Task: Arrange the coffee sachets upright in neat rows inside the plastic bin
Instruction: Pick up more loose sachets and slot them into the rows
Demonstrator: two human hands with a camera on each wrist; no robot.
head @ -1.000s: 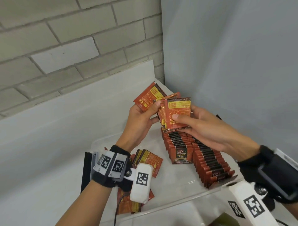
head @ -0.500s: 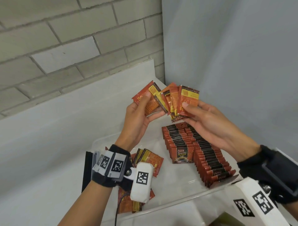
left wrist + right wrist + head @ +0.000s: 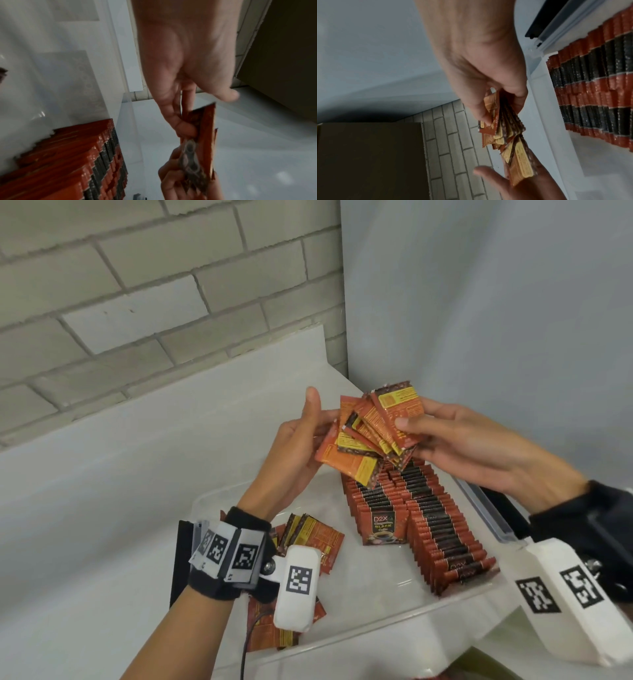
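A fan of several orange-red coffee sachets (image 3: 376, 436) is held above the clear plastic bin (image 3: 376, 635). My right hand (image 3: 411, 429) pinches the fan, thumb on the front sachet. The left hand (image 3: 318, 419) supports the lowest sachet from behind with flat fingers, and its thumb stands clear of the fan. Two rows of upright sachets (image 3: 418, 508) fill the bin's right side. Loose sachets (image 3: 315, 535) lie flat at its left. The right wrist view shows the fan (image 3: 503, 128) between my right hand (image 3: 488, 105) and the left palm (image 3: 530, 182).
A brick wall (image 3: 137, 302) and a white ledge (image 3: 137, 457) stand behind the bin, a grey wall (image 3: 479, 302) to the right. Black items flank the bin on the left (image 3: 178, 559) and on the right (image 3: 496, 508). A brown box (image 3: 368, 155) shows in the right wrist view.
The sachets have spread into a wider fan. My left thumb has lifted off them, and the leftmost sachet has tilted down onto the left fingers. The right hand keeps its pinch.
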